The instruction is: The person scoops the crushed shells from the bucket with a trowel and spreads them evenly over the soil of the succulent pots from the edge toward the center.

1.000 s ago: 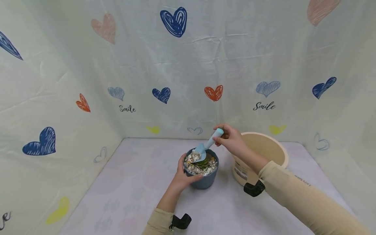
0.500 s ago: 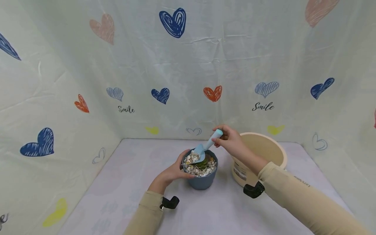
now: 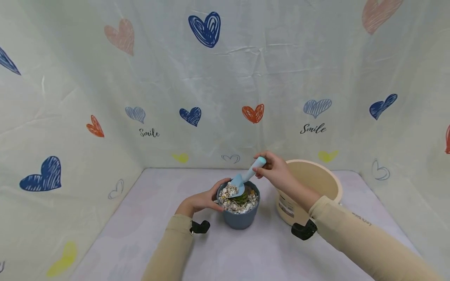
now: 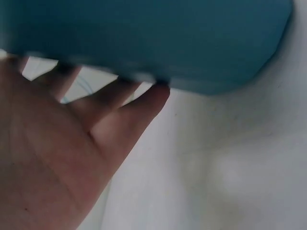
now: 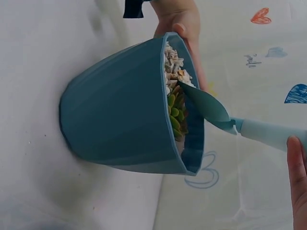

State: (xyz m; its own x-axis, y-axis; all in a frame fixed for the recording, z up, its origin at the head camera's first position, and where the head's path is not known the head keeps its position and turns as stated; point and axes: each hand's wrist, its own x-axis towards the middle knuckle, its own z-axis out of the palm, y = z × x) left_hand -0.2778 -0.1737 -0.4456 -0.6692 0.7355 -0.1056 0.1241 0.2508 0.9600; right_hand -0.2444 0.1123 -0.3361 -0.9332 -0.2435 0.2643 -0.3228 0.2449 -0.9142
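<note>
A person's two hands at work over a blue-grey pot, which stands on the table in front of the body. The left hand grips the pot at its left side, the thumb on the near side of the rim and the fingers round the far side; the left wrist view shows fingertips against the wall. The right hand pinches the handle of a light-blue trowel between thumb and fingers. The trowel slopes down to the left, its blade inside the rim and its tip at the pale gravel, beside a green succulent. A cream bucket stands to the right of the pot, partly hidden by the right forearm. Behind hangs a heart-printed backdrop.
</note>
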